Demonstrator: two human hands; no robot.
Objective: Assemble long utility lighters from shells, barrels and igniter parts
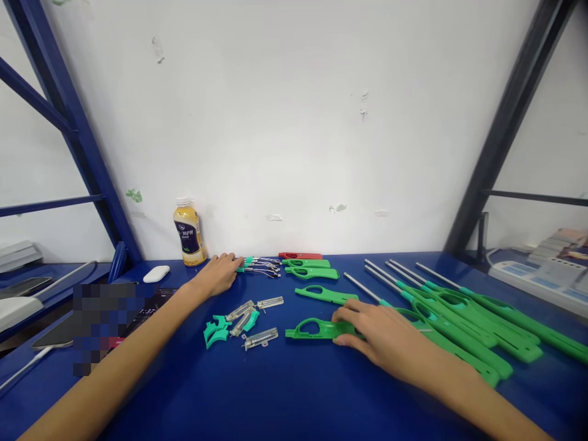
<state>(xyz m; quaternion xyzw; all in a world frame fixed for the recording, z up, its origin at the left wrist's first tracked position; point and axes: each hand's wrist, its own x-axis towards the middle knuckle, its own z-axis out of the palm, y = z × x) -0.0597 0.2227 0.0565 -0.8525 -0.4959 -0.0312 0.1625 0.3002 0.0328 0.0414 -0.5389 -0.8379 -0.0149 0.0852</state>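
Observation:
My right hand [374, 331] grips the handle end of a green lighter shell half [316, 329], thumb and fingers at its two sides. The shell lies with its trigger loop to the left. My left hand [223, 274] reaches to the back of the table, its fingers closed at the teal end of a wired igniter; the fingertips are partly hidden. More wired igniters [264, 266] lie bunched just right of it. Clear fuel tanks [261, 338] and teal triggers [215, 331] lie between my arms. Another green shell half [326, 295] rests behind my right hand.
Several green lighters with metal tubes [459, 312] spread across the right side. Red [301, 255] and green shells lie near the wall. At the back left stand a yellow bottle [189, 236] and a white case [157, 274]. A phone [154, 306] lies under my left forearm.

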